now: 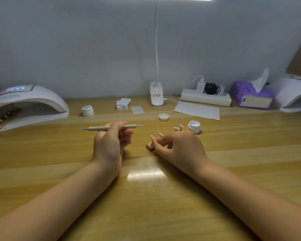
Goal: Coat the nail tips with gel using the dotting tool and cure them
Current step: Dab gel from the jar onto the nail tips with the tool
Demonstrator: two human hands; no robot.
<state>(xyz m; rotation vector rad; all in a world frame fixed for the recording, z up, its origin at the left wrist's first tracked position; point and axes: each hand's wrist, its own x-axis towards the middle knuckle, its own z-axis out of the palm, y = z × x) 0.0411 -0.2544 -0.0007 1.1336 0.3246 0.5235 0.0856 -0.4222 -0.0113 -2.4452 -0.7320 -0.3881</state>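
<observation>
My left hand grips a beige dotting tool that lies level, its metal tips pointing left and right. My right hand holds a small wooden stand on the table, fingers curled round it. Several pink nail tips stand on pegs along the stand, and more nail tips show behind my fingers. An open gel jar sits just right of them, its lid lying farther back. A white cure lamp at far left holds another stand inside.
A closed white jar, stacked wipes, a loose wipe and a paper sheet lie toward the back. A clip desk lamp, power strip, purple tissue pack and second cure lamp line the wall.
</observation>
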